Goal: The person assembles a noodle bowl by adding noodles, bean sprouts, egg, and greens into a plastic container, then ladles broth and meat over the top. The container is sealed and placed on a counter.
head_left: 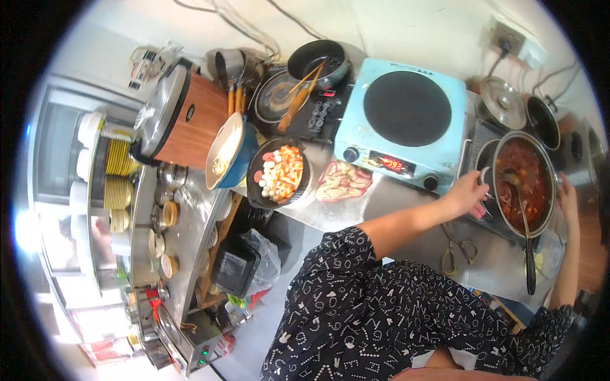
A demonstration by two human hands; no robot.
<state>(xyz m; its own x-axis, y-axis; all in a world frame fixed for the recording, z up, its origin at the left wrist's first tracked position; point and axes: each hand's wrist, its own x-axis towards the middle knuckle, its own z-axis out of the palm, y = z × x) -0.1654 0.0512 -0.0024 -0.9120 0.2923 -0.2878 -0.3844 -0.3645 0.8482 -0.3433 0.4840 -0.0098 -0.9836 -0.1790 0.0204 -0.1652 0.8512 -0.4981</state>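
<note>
Head view.

A: Where was the stockpot located?

B: At the right end of the steel counter, to the right of the light-blue electric hot plate. Whether its base rested on a surface could not be determined.

A: State the condition of the left hand.

B: Fingers curled around the loop handle on the left side of the stockpot.

A: And the right hand?

B: Positioned at the opposite side of the rim. Its fingertips were partly concealed, so I cannot tell whether they were closed on a handle.

A: Specify the contents.

B: A red stew with solid pieces. A ladle stood in it, its black handle extending over the near rim.

A: Which items lay nearby?

B: Scissors lay on the counter, below and left of the stockpot. A lidded pan stood behind it.

A: Which items were left of the hot plate?

B: Just beside it, a tray of pale raw meat pieces. Next, a black pan containing white balls and orange-and-white chunks. Farther left, a blue basin and a wood-coloured barrel cooker.
</note>
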